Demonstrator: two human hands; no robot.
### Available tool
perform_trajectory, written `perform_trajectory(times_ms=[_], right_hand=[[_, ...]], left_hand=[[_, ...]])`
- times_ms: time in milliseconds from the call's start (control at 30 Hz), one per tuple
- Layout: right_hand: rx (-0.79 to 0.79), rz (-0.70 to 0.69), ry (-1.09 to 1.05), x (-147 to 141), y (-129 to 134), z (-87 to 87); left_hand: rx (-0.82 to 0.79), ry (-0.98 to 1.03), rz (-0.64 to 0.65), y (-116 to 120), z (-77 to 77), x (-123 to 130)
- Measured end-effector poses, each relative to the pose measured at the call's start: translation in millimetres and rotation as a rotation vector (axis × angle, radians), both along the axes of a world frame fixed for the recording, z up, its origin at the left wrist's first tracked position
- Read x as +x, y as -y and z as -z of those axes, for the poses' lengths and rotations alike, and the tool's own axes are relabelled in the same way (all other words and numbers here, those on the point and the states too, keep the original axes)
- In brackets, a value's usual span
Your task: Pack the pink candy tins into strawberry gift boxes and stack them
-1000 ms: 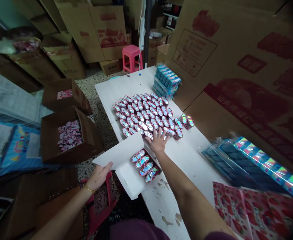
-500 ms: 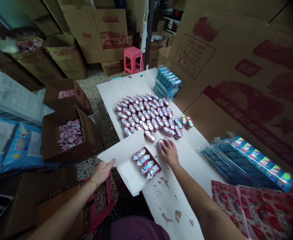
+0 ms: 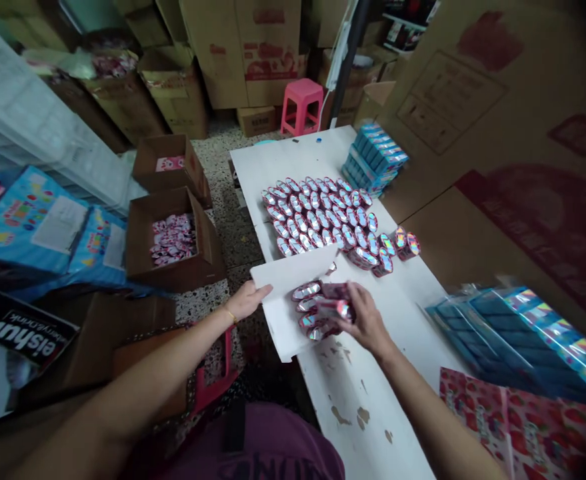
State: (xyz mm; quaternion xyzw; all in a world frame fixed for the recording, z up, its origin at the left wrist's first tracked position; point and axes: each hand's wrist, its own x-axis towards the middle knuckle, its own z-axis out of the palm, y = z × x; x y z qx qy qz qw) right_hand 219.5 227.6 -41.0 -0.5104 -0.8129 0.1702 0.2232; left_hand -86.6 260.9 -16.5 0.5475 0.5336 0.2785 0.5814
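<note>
My right hand (image 3: pixel 365 319) is shut on foil-wrapped pink and silver packets (image 3: pixel 337 300), holding them just above a white cardboard box (image 3: pixel 283 319). Inside the box, several holographic foil packets (image 3: pixel 307 308) lie in a tilted row, partly hidden by my fingers. My left hand (image 3: pixel 247 301) grips the box's near edge, with its raised white lid (image 3: pixel 293 270) standing behind. Beyond the lid, many similar packets (image 3: pixel 317 217) stand in dense rows on a white table (image 3: pixel 285 160). A few loose ones (image 3: pixel 407 243) lie at the right end.
Stacked blue boxes (image 3: pixel 375 159) stand at the table's far corner. Plastic-wrapped blue packs (image 3: pixel 517 340) and strawberry-printed sheets (image 3: pixel 517 427) lie to the right. Open cartons (image 3: pixel 173 240) sit on the speckled floor left of the table, and a pink stool (image 3: pixel 301 105) stands behind.
My right hand has moved from the rows on the table to above the box, now gripping packets. The view has swung left, and the box sits closer to my left hand.
</note>
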Motion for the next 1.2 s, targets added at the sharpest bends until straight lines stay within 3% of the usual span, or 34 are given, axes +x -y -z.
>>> perform_trajectory(times_ms=[100, 167, 267, 433, 633, 700, 767, 900, 967, 1067, 1200], right_hand=[[-0.055, -0.408, 0.062, -50.6, 2.2, -20.7], [-0.079, -0.510, 0.127, -83.8, -5.2, -19.1], [-0.079, -0.546, 0.235, -114.7, -22.6, -6.3], [-0.031, -0.643, 0.353, -126.0, -42.2, 13.3], [0.016, -0.560, 0.319, -131.2, -23.2, 32.7], [0.024, -0.479, 0.239, -115.0, -19.0, 34.7], [0.038, -0.242, 0.111, -79.8, -25.1, 36.2], [0.059, 0.682, -0.027, 18.1, -72.9, 50.0], [-0.051, 0.931, 0.017, 51.4, -105.0, 63.3], [-0.197, 1.077, 0.076, 61.9, -141.5, 83.4], [-0.073, 1.084, 0.037, 44.3, -145.5, 97.1]], left_hand=[[0.026, 0.010, 0.041, -15.2, 0.6, 9.5], [0.010, 0.037, 0.003, -22.1, 3.8, 9.7], [-0.027, 0.069, -0.041, -26.1, 10.7, 2.4], [-0.040, 0.043, -0.043, -27.2, 11.1, -3.4], [0.000, -0.035, -0.052, -28.2, -0.1, 1.2], [-0.016, -0.042, -0.036, -28.3, -0.8, 0.7], [-0.021, -0.051, -0.031, -28.4, -0.4, 0.3], [-0.051, -0.062, -0.076, -28.0, 1.0, 1.4], [-0.069, -0.069, -0.098, -27.1, 2.1, 2.1], [-0.092, -0.079, -0.125, -25.0, 4.7, 2.4], [-0.105, -0.082, -0.158, -22.7, 6.0, 3.8]])
